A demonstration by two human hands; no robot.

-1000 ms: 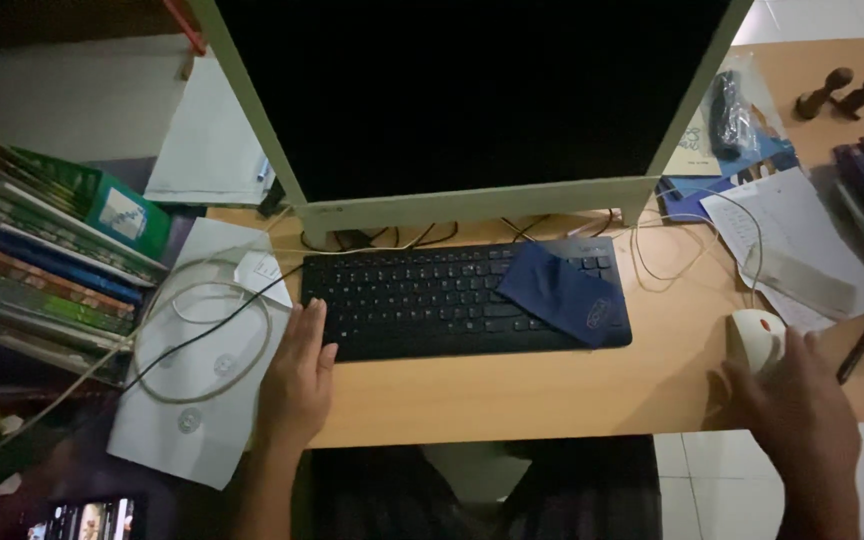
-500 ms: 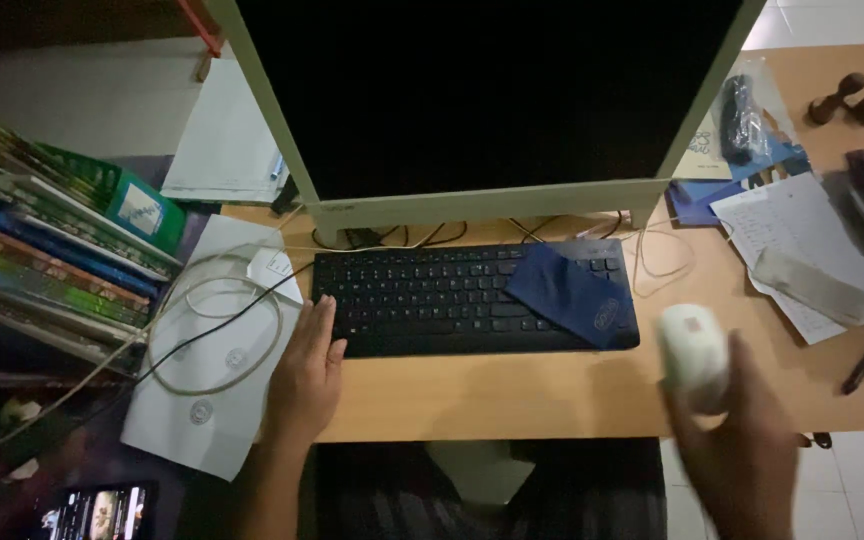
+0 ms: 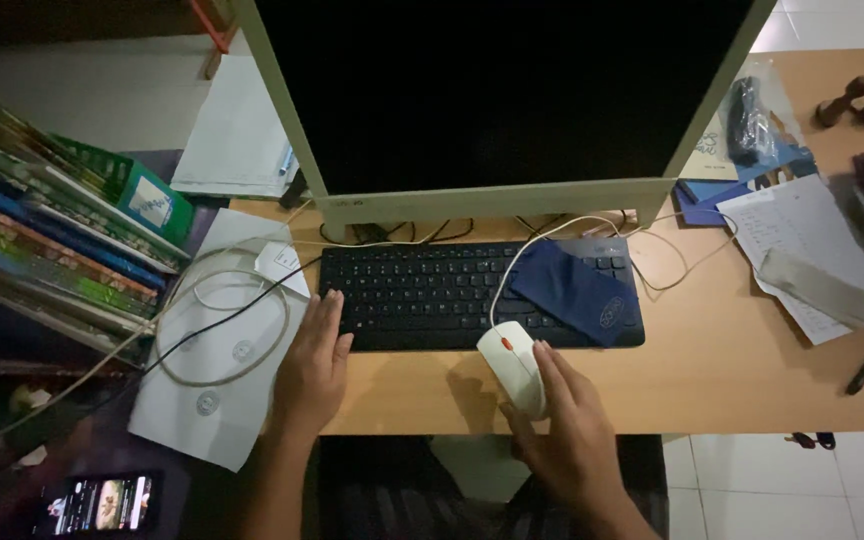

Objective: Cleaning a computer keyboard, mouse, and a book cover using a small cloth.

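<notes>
Right hand (image 3: 564,420) of mine is wrapped around the white mouse (image 3: 514,365), fingers clamped on its rear half; the mouse sits just in front of the black keyboard (image 3: 452,295), near the keyboard's right half, close to the front edge of the wooden table (image 3: 732,370). From the nose of the mouse a pale cable (image 3: 552,232) arcs up over the keyboard's right part and runs off to the right behind it. My left hand (image 3: 314,365) lies flat, fingers together and stretched, holding nothing; its fingertips touch the keyboard's left front corner and the palm rests on the table just left of the keyboard. A dark blue cloth (image 3: 574,290) is draped over the keyboard's right end. Directly behind the keyboard stands the monitor (image 3: 502,90), its screen dark. Left of the keyboard lies a white sheet of paper (image 3: 217,400) with loops of grey cord (image 3: 220,320) on it, and further left a stack of books (image 3: 42,240). Well to the right of the keyboard lie handwritten papers (image 3: 802,250). Below and far left of the keyboard, a lit phone (image 3: 97,502) shows at the bottom
</notes>
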